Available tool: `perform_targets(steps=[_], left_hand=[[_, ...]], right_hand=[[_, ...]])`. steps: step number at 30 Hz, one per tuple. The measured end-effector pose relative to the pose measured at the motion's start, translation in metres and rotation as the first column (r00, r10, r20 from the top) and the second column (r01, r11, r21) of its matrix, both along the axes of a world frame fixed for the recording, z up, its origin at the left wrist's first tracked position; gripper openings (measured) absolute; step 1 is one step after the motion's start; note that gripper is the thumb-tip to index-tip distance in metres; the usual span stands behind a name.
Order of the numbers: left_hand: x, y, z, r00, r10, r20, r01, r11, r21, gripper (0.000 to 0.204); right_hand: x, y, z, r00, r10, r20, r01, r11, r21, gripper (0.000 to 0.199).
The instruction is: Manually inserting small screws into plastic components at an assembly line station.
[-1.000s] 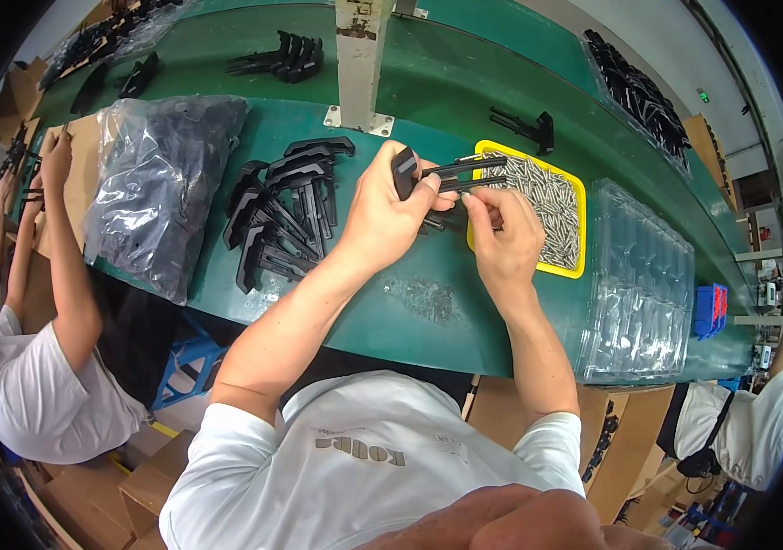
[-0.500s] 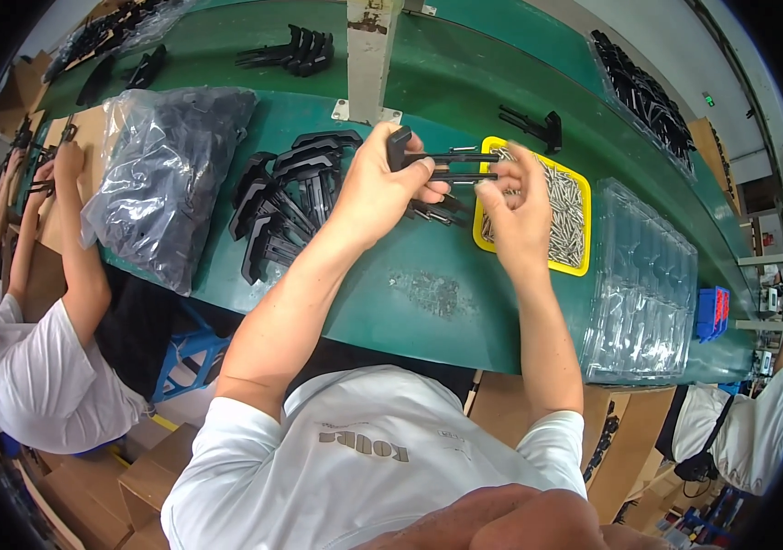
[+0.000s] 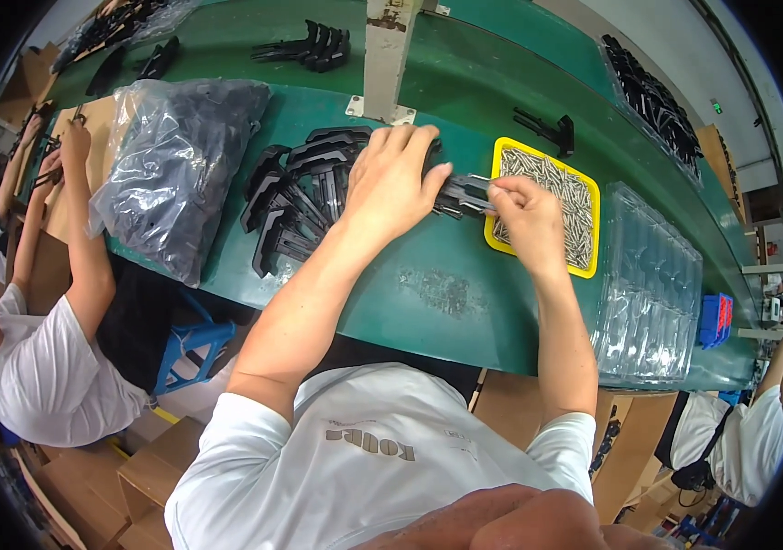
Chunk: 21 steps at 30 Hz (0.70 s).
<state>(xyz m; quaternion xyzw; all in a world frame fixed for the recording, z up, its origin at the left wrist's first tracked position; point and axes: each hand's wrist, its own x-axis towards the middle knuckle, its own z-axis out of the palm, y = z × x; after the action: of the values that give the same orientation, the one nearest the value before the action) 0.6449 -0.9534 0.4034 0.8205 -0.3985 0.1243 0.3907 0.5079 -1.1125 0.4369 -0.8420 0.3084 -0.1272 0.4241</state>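
My left hand [image 3: 389, 181] is closed over the wide head of a black forked plastic part [image 3: 461, 192], and its fingers hide most of that head. The prongs point right, with thin silvery metal at their ends. At those ends my right hand [image 3: 531, 215] is closed in a thumb-and-finger pinch; what lies between the fingertips is too small to make out. Just beyond and below this hand stands a yellow-rimmed tray [image 3: 592, 220] full of small silvery metal pins [image 3: 563, 197]. Several similar black parts [image 3: 304, 188] lie piled left of my left hand.
A clear bag of black parts [image 3: 176, 174] lies at left, and clear plastic trays [image 3: 650, 289] at right. A metal post [image 3: 384, 64] rises at the bench's back. One black forked part [image 3: 552, 133] lies behind the yellow tray. A co-worker [image 3: 43, 357] works at far left.
The forked part has been lowered from a raised position toward the bench. My left hand now covers its head from above. My right fingers have closed from a loose spread into a pinch.
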Motion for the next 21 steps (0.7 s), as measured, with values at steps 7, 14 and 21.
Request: perform_targets(steps=[7,14,21], left_hand=[[0.006,-0.004,-0.018,0.992,0.014,0.124,-0.024,0.996,0.084,0.042],[0.003,-0.006,-0.013,0.996,0.013,0.092,-0.016,0.999,0.037,0.038],[0.003,-0.006,-0.006,0.999,-0.003,0.047,0.005,0.999,-0.043,0.039]], right_hand=[[0.010,-0.005,-0.022,0.968,0.240,0.072,-0.156,0.800,-0.579,0.020],[0.053,-0.130,-0.016,0.966,-0.247,0.075,0.172,0.401,-0.900,0.029],[0.056,-0.192,-0.025,0.829,-0.495,-0.261,0.179,0.677,-0.714,0.030]])
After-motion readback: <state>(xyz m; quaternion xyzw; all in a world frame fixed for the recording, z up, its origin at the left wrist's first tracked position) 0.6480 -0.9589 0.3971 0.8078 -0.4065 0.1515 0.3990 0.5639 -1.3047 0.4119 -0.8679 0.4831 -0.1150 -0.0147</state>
